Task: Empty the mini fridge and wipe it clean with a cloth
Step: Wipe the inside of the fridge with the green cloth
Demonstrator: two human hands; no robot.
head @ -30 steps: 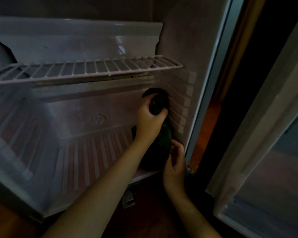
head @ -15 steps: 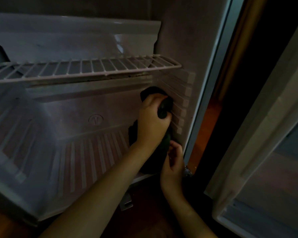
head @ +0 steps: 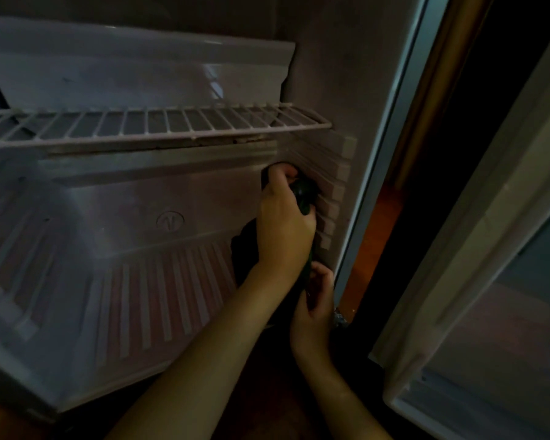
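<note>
The mini fridge [head: 311, 58] stands open and holds no food. My left hand [head: 285, 223] grips a bunched dark green cloth [head: 304, 193] and presses it against the ribbed shelf guides on the right inner wall. The cloth hangs down behind that hand to the fridge floor. My right hand [head: 318, 300] is lower, at the front right corner, and pinches the cloth's lower end.
A white wire shelf [head: 153, 122] spans the fridge above my hands. The ribbed white floor [head: 159, 296] lies below on the left. The open door [head: 477, 281] stands at the right, with wooden floor [head: 372, 242] in the gap.
My left hand has shifted the cloth slightly up and back along the right wall's ridges. My right hand has stayed at the lower corner.
</note>
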